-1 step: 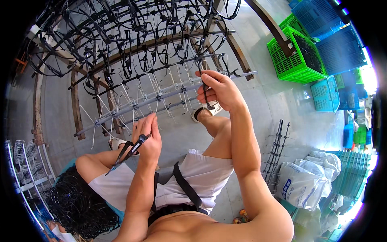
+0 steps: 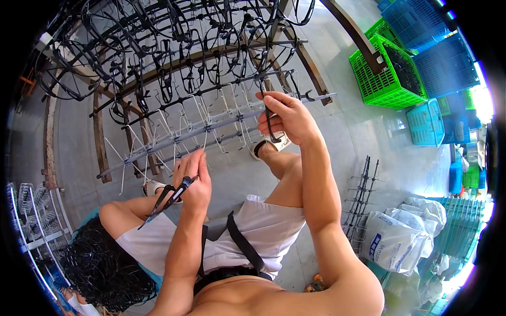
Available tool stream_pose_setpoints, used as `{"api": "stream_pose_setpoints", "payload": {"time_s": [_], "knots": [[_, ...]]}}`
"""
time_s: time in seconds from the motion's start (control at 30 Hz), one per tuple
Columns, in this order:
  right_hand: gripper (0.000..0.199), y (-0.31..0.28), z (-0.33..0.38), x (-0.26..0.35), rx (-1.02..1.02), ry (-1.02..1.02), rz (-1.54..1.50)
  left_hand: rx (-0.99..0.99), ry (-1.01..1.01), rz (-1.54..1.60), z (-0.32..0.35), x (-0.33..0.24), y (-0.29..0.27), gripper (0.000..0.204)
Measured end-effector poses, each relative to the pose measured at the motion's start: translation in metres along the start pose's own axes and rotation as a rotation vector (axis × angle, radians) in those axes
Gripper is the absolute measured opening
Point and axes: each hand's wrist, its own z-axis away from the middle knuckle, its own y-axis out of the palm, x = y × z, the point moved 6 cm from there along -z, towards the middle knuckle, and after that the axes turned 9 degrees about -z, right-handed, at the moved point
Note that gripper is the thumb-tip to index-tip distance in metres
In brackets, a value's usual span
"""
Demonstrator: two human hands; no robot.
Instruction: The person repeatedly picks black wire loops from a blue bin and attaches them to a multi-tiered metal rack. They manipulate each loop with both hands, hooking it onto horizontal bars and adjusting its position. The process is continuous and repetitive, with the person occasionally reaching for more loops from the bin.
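Observation:
My right hand (image 2: 284, 117) is raised at the near rod of a rack, thumb and fingers pinching a slim black eyeglass temple (image 2: 269, 118) that hangs down with its curved tip lowest. Lower and to the left, my left hand (image 2: 191, 176) is closed around a few black eyeglass temples (image 2: 171, 203), which stick out below the wrist side. The near grey rod (image 2: 182, 138) carries thin bare wire hooks. Behind it, rows of black eyeglass parts (image 2: 190, 63) hang from the rack's other rods.
At my lower left lies a heap of glossy black parts (image 2: 108, 258), beside a white wire rack (image 2: 39, 239). On the right stand a green crate (image 2: 371, 79) of black parts, a light blue basket (image 2: 426, 124), white plastic bags (image 2: 392, 239) and dark hooked rods (image 2: 362, 192). Brown rack posts (image 2: 311, 73) reach the floor.

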Motion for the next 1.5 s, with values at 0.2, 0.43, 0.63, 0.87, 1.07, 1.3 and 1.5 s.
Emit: {"api": "stream_pose_setpoints", "payload": {"time_s": [0.2,0.43,0.63,0.87,1.07,1.3,1.5], "knots": [[0.036,-0.001,0.000,0.003,-0.027,-0.013,-0.025,0.031,-0.013,0.005,0.005,-0.001,0.000,0.011],[0.036,-0.005,-0.002,0.006,-0.051,-0.019,-0.068,0.036,-0.035,0.024,0.003,-0.002,0.002,0.012],[0.037,0.008,0.000,0.014,-0.177,-0.215,0.148,0.196,-0.256,0.220,0.022,0.008,0.007,0.014],[0.038,0.120,0.097,-0.015,0.432,-0.725,0.594,0.326,-0.489,1.178,0.035,-0.009,-0.057,0.052],[0.044,0.159,0.114,-0.109,0.715,0.403,-0.351,0.612,-0.434,1.058,0.034,0.007,-0.071,0.059],[0.036,0.147,0.130,-0.075,0.829,0.557,-0.640,1.008,0.020,0.863,0.031,0.006,-0.090,0.067],[0.024,0.095,0.083,0.042,0.395,-0.196,-0.840,0.454,-0.219,0.568,0.023,0.036,-0.069,0.023]]}}
